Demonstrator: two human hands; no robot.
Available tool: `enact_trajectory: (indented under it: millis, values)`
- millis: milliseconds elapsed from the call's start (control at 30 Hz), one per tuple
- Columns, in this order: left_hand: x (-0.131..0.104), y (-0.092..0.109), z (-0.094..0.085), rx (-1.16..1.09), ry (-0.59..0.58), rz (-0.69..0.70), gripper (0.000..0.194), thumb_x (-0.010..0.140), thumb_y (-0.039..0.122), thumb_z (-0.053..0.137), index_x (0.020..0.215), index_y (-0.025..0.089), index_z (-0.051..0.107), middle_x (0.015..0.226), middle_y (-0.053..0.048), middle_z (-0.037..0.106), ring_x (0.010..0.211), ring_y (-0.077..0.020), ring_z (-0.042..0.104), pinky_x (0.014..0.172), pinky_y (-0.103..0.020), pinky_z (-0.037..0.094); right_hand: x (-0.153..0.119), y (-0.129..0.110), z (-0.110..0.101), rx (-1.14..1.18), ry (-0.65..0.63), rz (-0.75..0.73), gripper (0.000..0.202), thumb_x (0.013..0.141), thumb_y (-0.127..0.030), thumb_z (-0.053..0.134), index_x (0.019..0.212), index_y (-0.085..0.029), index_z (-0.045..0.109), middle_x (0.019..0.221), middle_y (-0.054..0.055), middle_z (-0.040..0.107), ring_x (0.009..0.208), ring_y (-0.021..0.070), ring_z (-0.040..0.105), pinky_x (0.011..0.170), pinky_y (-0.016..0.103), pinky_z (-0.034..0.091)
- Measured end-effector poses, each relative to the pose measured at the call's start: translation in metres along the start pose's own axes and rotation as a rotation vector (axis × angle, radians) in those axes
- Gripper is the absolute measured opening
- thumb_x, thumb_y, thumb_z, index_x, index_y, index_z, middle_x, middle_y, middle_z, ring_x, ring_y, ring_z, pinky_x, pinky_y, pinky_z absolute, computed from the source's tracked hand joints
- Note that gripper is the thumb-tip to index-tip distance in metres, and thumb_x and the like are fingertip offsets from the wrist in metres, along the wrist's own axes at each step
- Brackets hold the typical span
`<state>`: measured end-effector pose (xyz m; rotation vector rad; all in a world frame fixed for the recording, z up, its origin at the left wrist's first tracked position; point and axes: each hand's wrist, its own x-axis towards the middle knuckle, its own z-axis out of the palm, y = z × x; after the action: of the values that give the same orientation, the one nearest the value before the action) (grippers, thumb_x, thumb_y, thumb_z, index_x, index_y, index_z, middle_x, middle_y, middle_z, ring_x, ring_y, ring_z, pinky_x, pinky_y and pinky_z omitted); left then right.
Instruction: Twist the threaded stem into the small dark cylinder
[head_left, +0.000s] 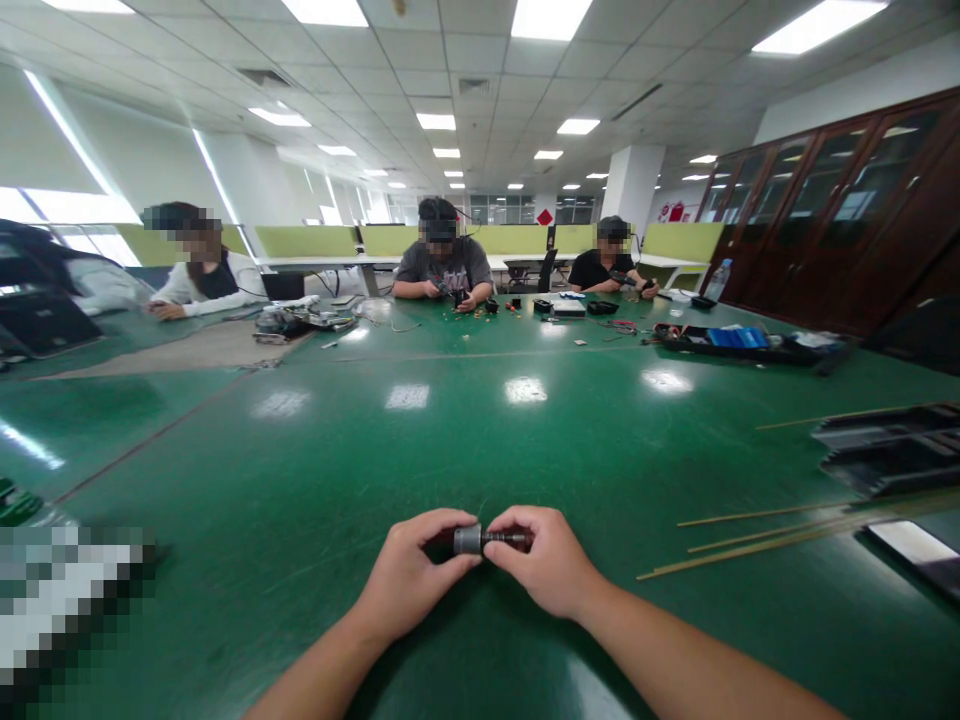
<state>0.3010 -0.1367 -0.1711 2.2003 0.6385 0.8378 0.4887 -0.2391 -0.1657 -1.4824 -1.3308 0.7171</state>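
Note:
Low in the middle of the head view, a small grey metal cylinder [468, 541] lies level between my hands. From its right side runs a thin, dark ridged shaft [511, 538]; whether the two are joined is too small to tell. My left hand [420, 560] pinches the cylinder between thumb and fingers. My right hand [544, 560] is closed round the ridged shaft, thumb in front and fingers behind, partly covering it. Both hands are just above or on the green tabletop [360, 460].
Thin yellowish rods [750, 550], dark trays [892, 450] and a phone-like slab [911, 550] lie at right. A pixelated object [67, 600] sits at left. Across the table, several people work among small parts, a black tray [705, 342] and a bottle [718, 280].

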Motion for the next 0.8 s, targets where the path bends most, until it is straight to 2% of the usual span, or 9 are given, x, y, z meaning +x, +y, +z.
enact_trajectory:
  millis: [233, 567, 800]
  values:
    - [-0.0025, 0.002, -0.0008, 0.034, 0.037, 0.043, 0.03, 0.076, 0.025, 0.079, 0.105, 0.028, 0.073, 0.103, -0.003, 0.076, 0.097, -0.0231, 0.071, 0.091, -0.036, 0.055, -0.0002, -0.0018, -0.0009, 0.02, -0.012, 0.022, 0.012, 0.079, -0.026, 0.071, 0.087, -0.019, 0.076, 0.074, 0.001, 0.068, 0.067, 0.0161, 0.06, 0.061, 0.025, 0.045]
    - [-0.002, 0.0055, -0.0024, 0.043, 0.032, 0.056, 0.028, 0.077, 0.026, 0.078, 0.105, 0.028, 0.073, 0.103, -0.002, 0.076, 0.097, -0.022, 0.07, 0.092, -0.034, 0.055, 0.0, -0.0012, -0.0015, 0.021, -0.013, -0.005, 0.011, 0.077, -0.024, 0.073, 0.086, -0.018, 0.075, 0.073, 0.001, 0.067, 0.066, 0.0153, 0.059, 0.061, 0.025, 0.044]
    - [-0.0028, 0.0034, -0.0016, 0.048, 0.049, 0.077, 0.031, 0.077, 0.024, 0.079, 0.107, 0.028, 0.073, 0.106, -0.003, 0.075, 0.099, -0.0218, 0.07, 0.093, -0.034, 0.054, -0.0008, -0.0024, -0.0004, 0.046, -0.008, 0.004, 0.012, 0.08, -0.028, 0.072, 0.086, -0.017, 0.074, 0.072, 0.001, 0.067, 0.065, 0.0145, 0.058, 0.06, 0.024, 0.043]
